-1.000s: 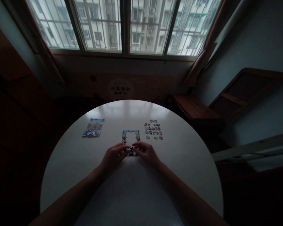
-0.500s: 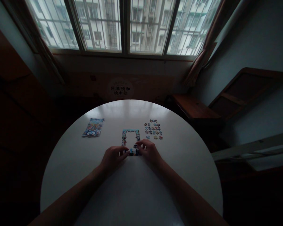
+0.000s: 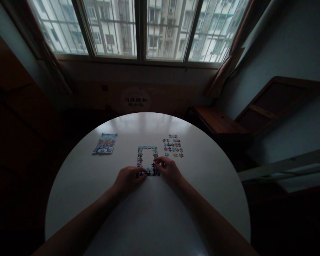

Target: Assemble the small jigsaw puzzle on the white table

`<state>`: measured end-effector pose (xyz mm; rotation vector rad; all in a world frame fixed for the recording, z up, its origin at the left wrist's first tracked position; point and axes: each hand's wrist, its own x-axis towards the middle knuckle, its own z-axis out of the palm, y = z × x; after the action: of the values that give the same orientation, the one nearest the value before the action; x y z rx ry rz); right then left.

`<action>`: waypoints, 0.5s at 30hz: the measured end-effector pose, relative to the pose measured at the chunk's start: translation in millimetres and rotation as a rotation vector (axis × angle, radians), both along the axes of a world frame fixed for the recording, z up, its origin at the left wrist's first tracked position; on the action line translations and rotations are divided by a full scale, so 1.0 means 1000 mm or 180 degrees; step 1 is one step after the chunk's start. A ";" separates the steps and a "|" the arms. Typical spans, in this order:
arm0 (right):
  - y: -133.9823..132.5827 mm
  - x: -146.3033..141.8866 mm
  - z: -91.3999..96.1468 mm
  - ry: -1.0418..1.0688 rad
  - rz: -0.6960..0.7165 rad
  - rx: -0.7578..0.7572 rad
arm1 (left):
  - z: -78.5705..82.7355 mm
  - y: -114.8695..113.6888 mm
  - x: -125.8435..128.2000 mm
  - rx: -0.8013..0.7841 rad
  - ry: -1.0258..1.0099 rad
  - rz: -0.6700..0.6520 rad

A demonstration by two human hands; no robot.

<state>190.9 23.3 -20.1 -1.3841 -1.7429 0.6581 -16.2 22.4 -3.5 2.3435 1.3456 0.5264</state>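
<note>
A jigsaw puzzle lies on the white table, its border joined into an upright rectangle with an open middle. My left hand rests at its lower left corner, thumb and forefinger closed on the edge there. At the lower right inner side, my right hand pinches a small dark puzzle piece. That piece sits against the joined pieces; whether it is locked in I cannot tell. The fingers hide part of the right border. Loose puzzle pieces lie in rows just beyond my right hand.
A colourful printed packet lies at the left on the round white table. A wooden bench stands beyond the table at the right. Behind is a barred window, with a printed box below it.
My right hand has shifted very slightly up with the dark piece, which now lies closer against the right inner border. My left hand stays at the lower left corner.
</note>
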 end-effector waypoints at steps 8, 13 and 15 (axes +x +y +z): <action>0.000 0.001 -0.001 -0.0406 0.0200 0.0128 | 0.001 0.000 0.000 0.0023 0.0025 -0.0054; 0.000 0.001 0.000 -0.0309 0.0182 0.0071 | 0.001 0.000 0.000 0.0017 0.0060 -0.0050; 0.000 0.001 0.000 -0.0193 0.0167 -0.0001 | 0.001 0.000 0.000 0.0028 0.0063 -0.0064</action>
<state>191.7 23.4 -20.2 -1.3754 -1.8323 0.6508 -16.5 22.4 -2.6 2.3727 1.3297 0.5053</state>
